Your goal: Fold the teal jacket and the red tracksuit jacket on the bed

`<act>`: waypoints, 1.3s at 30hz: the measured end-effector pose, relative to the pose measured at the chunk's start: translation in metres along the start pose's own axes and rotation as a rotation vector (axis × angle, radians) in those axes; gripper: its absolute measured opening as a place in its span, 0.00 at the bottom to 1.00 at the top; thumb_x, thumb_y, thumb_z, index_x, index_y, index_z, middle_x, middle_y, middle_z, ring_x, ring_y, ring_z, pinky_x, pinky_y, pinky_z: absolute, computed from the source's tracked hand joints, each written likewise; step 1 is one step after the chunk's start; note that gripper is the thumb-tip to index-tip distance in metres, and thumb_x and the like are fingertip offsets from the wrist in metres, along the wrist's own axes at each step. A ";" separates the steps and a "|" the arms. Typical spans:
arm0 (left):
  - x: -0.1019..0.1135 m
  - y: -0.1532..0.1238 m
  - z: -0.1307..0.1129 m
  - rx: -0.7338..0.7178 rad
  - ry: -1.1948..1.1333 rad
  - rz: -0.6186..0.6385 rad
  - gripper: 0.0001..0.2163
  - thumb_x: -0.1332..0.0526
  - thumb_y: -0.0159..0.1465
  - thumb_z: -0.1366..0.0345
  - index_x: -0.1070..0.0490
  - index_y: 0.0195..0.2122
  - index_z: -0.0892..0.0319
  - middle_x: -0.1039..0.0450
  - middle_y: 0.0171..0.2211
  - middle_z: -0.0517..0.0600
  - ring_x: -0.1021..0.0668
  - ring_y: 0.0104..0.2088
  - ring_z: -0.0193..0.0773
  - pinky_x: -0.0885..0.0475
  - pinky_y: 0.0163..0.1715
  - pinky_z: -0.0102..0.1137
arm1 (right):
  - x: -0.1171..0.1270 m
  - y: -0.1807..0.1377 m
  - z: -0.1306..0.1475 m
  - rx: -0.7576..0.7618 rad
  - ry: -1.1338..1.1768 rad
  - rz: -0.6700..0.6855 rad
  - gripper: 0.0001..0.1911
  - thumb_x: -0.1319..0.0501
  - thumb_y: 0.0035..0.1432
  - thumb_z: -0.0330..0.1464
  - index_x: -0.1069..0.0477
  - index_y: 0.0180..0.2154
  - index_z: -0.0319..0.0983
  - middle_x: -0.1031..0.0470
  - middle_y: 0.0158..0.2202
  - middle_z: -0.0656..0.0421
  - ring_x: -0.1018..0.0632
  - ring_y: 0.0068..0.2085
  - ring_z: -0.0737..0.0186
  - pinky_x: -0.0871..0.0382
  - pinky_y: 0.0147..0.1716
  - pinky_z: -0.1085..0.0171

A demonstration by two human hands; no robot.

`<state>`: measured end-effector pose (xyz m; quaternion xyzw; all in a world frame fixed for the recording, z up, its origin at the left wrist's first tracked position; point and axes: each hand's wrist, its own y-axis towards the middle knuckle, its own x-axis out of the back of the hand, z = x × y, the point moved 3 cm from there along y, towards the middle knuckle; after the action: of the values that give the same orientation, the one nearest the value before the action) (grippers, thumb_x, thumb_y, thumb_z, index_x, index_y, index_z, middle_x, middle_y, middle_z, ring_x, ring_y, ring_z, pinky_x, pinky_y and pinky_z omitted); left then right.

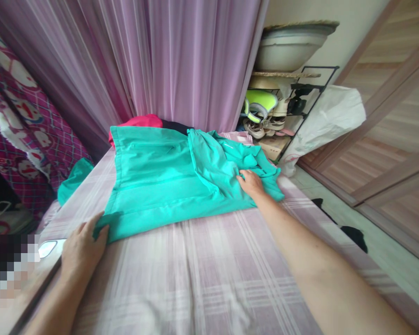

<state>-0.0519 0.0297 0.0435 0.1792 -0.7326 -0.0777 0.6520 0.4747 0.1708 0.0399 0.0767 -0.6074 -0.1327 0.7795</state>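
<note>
A teal garment lies spread on a bed with a pink plaid sheet. My left hand pinches the garment's near left corner between thumb and fingers. My right hand rests on the bunched right part of the garment, fingers curled into the cloth. A red cloth and a dark cloth lie behind the garment by the curtain.
A pink curtain hangs behind the bed. A shoe rack with shoes and a basin on top stands at the right, beside a white plastic bag. Another teal piece hangs at the bed's left edge. Wooden doors line the right.
</note>
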 end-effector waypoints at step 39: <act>-0.034 -0.023 -0.166 -0.568 -0.051 0.246 0.25 0.50 0.70 0.47 0.37 0.66 0.45 0.38 0.67 0.52 0.35 0.67 0.56 0.41 0.63 0.61 | 0.014 -0.072 -0.080 0.339 -0.154 0.206 0.27 0.54 0.69 0.39 0.37 0.66 0.43 0.40 0.69 0.55 0.39 0.69 0.55 0.50 0.67 0.47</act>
<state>0.1181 0.0406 0.0272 -0.1021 -0.7139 -0.2045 0.6619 0.5471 0.0943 0.0128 0.1339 -0.6834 0.0463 0.7161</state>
